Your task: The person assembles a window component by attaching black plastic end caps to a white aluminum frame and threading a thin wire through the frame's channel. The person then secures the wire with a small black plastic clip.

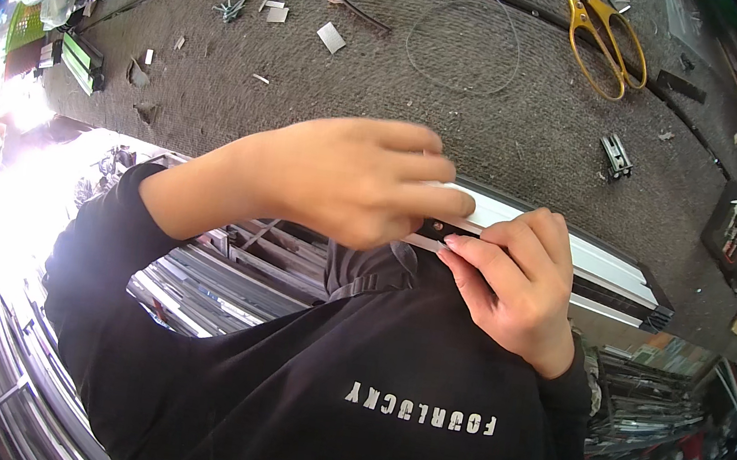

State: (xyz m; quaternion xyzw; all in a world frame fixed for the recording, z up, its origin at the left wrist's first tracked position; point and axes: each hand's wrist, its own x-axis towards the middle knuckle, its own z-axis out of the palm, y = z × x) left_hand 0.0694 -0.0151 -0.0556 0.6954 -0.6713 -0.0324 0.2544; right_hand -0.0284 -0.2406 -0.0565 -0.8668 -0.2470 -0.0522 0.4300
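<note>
A silver aluminium profile with black end pieces lies along the near edge of the bench, in front of my body. In its dark channel sits a small black part with a round screw-like spot. My right hand is closed on the profile, thumb and forefinger together beside that black part. From the left, my left hand bends over the profile's other end with curled, slightly blurred fingers. Its forefinger reaches across the metal, while its thumb tip and anything pinched there are hidden.
Yellow-handled scissors lie at the far right of the grey carpeted bench. A small metal fitting, screws and white chips are scattered about. A black case stands at right. Long profiles are stacked below.
</note>
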